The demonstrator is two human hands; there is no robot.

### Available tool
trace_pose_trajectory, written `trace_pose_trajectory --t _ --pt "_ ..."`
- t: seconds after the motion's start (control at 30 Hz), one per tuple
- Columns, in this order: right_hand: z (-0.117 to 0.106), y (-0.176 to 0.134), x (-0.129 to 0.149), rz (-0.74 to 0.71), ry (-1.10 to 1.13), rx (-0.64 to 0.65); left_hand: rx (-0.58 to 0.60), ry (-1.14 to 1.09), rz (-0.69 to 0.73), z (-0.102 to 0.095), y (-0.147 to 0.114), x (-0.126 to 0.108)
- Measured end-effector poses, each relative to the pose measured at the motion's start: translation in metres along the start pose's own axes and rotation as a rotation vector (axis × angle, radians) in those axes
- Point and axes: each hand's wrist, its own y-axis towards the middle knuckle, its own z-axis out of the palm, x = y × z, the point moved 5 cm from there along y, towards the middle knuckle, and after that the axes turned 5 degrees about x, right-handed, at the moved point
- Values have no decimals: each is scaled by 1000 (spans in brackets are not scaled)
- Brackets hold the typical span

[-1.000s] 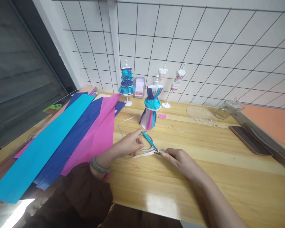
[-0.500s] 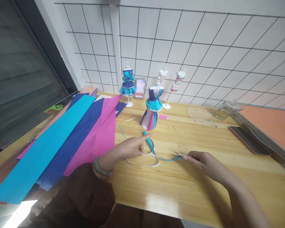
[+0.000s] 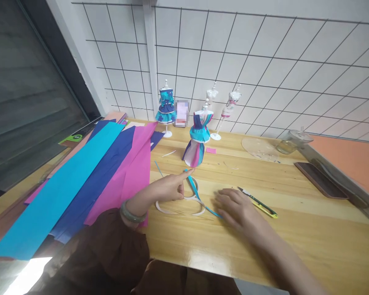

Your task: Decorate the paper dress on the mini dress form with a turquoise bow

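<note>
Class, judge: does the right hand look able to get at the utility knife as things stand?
Probably yes: the utility knife lies just beside the right hand, and nothing visible stands between them.

The right hand (image 3: 236, 206) is smeared by motion; the near end of the blue strip (image 3: 214, 213) appears to run beneath it, though the blur leaves that unsure. The left hand (image 3: 171, 187) hides part of the white ring (image 3: 197, 185). Behind the dressed mannequin (image 3: 199, 134), a white mannequin (image 3: 212, 95) is mostly covered. The phone (image 3: 181, 113) is pixelated. The right forearm (image 3: 284, 254) leaves at the bottom edge, the orange panel (image 3: 353, 164) at the right.
</note>
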Motion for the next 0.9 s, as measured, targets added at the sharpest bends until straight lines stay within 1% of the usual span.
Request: trace_pose_trajectory --t 0.03,0.1,0.2,0.27,0.33,0.4,0.5,0.53,0.6,0.7,0.73,0.77,0.8,0.9 --pt "1 6 10 -22 42 23 -2 -1 0 0 0 1" --pt "5 14 21 -14 82 48 -7 2 1 1 1 2" --pt "11 21 24 10 58 45 -18 4 3 1 2 2" --pt "12 21 17 18 29 27 -21 -11 12 1 0 2" --pt "10 19 4 37 7 5 -30 -25 24 1 -1 2" --pt "3 15 -12 75 -3 -21 -43 -28 28 -1 -4 2" --pt "-14 7 -30 150 33 -44 -65 -19 21 -5 -6 -2" --pt "-21 4 -32 170 69 -38 -87 -18 25 -7 -7 -5" --pt "-34 0 -31 211 177 -5 -180 -40 30 -15 -9 -13" --pt "-48 -5 -22 286 390 105 -357 -138 59 -24 -12 -24" --pt "-52 -5 -17 304 451 145 -384 -190 87 -25 -13 -28" --pt "-55 -6 -13 312 505 179 -377 -251 125 -24 -13 -31" --pt "-58 -6 -10 313 549 205 -344 -319 167 -21 -13 -34" --pt "-64 -5 -3 300 642 236 -175 -511 274 -8 -11 -42"
